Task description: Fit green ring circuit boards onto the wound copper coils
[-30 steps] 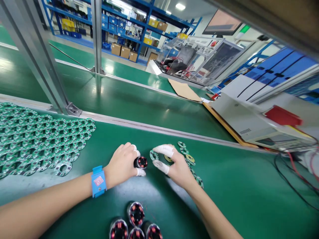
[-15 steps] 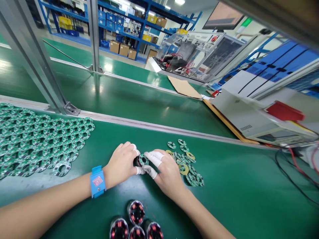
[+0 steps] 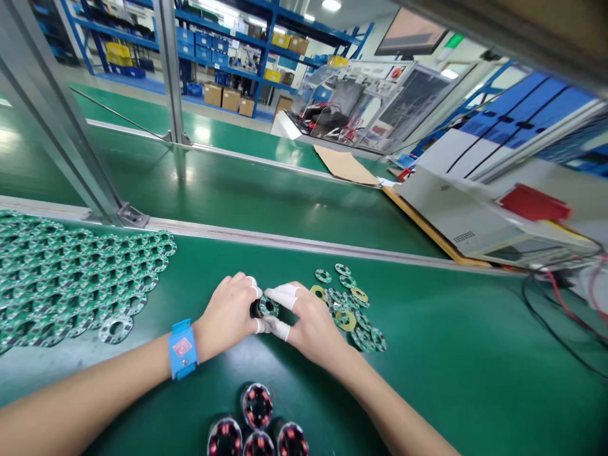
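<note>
Fingers of your left hand clasp the small black motor core at centre frame, while your right hand pinches the ring circuit board onto its top. Thin, light and likely brittle, so hold it by its rim.

Smooth matt green mat

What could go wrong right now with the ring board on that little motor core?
The small green ring-shaped circuit board sits atop the black cylindrical motor core, pinched by left hand and right hand; it may seat crooked. The right wrist could scatter the loose ring boards beside it.
</note>
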A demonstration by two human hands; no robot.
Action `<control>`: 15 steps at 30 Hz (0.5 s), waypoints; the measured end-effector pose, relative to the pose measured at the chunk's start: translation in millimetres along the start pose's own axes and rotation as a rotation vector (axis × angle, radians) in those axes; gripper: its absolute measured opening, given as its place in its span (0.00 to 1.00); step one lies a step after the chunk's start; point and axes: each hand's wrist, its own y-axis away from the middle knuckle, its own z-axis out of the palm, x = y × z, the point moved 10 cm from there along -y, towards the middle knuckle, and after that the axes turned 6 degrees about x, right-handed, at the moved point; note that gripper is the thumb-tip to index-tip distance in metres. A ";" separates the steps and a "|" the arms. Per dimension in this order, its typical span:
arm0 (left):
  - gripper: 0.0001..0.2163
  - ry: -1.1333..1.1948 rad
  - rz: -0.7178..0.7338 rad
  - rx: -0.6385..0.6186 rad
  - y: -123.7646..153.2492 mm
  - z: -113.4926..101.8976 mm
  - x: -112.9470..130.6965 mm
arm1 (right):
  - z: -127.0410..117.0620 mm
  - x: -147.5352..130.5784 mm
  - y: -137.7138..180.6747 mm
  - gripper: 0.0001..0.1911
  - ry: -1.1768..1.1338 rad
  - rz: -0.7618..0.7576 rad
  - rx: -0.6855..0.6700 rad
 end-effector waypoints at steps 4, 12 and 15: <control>0.08 -0.001 -0.002 -0.006 0.2 -1.7 -1.1 | 4.5 4.7 1.9 0.14 -0.007 0.053 -0.026; 0.11 0.010 0.229 0.012 17.2 -21.5 33.0 | 12.9 18.4 9.1 0.22 -0.408 0.206 -0.172; 0.10 -0.124 0.364 -0.036 24.4 -9.8 49.8 | 16.1 22.1 9.9 0.20 -0.515 0.231 -0.196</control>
